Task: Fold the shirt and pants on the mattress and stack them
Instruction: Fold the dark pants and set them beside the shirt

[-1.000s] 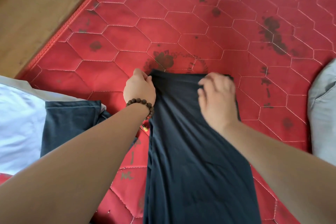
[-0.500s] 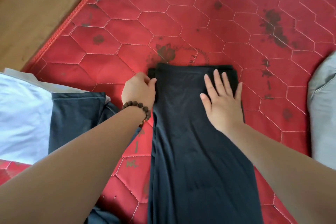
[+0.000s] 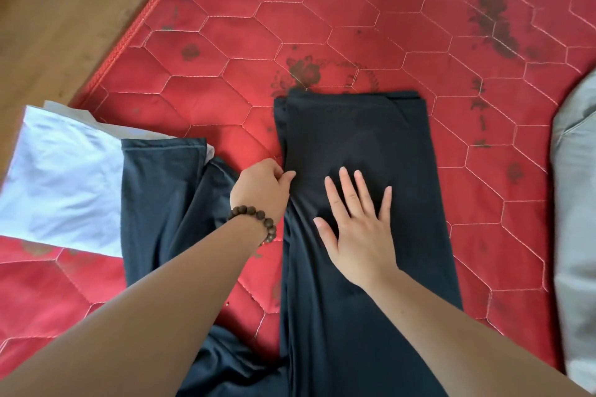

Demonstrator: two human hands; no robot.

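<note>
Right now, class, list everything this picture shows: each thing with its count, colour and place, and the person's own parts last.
pants: one, dark navy, lengthwise on the mattress centre, second leg trailing left
white garment: one, left edge, partly under the pants leg
mattress: one, red quilted, dark-stained
floor: wooden, brown, upper left
grey fabric: one, right edge
bead bracelet: one, brown, left wrist
left hand: grip pinching the pants' left edge
right hand: flat, pressing on the pants
</note>
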